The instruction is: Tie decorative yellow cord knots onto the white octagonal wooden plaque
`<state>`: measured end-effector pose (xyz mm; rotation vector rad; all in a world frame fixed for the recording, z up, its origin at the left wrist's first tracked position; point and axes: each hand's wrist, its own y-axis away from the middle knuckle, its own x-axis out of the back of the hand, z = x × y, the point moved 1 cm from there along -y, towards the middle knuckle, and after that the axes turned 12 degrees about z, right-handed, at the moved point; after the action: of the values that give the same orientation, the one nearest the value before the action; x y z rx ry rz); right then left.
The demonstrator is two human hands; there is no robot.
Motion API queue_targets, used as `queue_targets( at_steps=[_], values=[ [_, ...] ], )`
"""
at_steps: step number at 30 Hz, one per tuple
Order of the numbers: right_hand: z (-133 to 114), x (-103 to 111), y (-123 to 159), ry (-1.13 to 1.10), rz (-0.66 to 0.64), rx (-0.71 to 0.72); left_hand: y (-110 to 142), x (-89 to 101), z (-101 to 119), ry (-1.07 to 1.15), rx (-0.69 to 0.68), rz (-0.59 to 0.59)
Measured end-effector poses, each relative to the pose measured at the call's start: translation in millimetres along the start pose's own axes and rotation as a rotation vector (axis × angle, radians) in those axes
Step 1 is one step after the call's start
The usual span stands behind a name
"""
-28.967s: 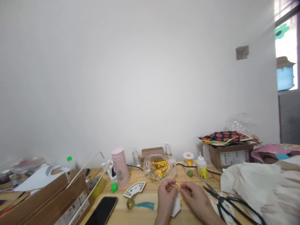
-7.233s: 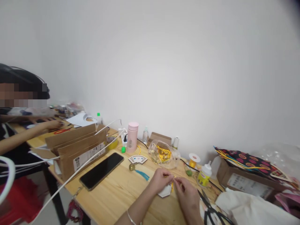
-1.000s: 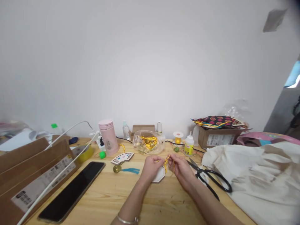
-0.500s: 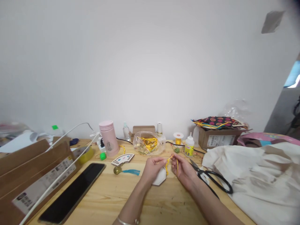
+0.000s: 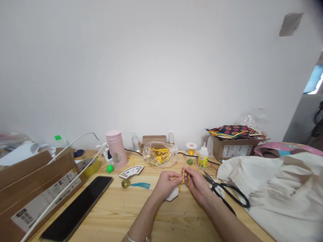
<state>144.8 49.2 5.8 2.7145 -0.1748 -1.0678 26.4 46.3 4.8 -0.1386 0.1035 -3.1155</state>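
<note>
My left hand (image 5: pixel 166 185) and my right hand (image 5: pixel 196 186) meet low in the middle of the wooden table, with the fingertips of both pinching a thin yellow cord (image 5: pixel 183 178). One end of the cord stands up between them. A white many-sided plaque (image 5: pixel 173 194) lies under my left hand, partly hidden by it. To the left lie a fan-shaped wooden ornament (image 5: pixel 131 171) and a brass bell (image 5: pixel 125 183) with a teal tassel (image 5: pixel 140 185). Black-handled scissors (image 5: pixel 227 194) lie beyond my right hand.
A clear bag of gold cord (image 5: pixel 159 155), a yellow spool (image 5: pixel 191 148), a glue bottle (image 5: pixel 203 157) and a pink flask (image 5: pixel 114 149) stand along the wall. A black phone (image 5: pixel 78 208) and a cardboard box (image 5: pixel 42 191) are at left; white cloth (image 5: pixel 280 195) is at right.
My hands have drawn together, and my right hand has moved left from its spot half a second ago. The standing cord end now rises between my fingertips. The view has barely shifted.
</note>
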Motion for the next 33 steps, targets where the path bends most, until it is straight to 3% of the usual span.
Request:
queue_targets(
  at_steps=[5,14,26,33],
  values=[
    [-1.2,-2.7,0.9,0.077,0.008,0.131,0.5,-1.8,-4.3,-0.012,0.002,-0.035],
    [-0.7,0.6,-1.8,0.065,-0.049,0.046,2.2,-5.7,3.3,-0.016,-0.108,0.023],
    [-0.6,2.8,-4.2,0.085,0.009,-0.002,1.8,-1.5,3.3,-0.023,-0.019,0.002],
    [0.9,0.5,-2.3,0.076,-0.04,0.043,2.4,-2.6,-0.4,-0.045,-0.01,-0.019]
  ],
)
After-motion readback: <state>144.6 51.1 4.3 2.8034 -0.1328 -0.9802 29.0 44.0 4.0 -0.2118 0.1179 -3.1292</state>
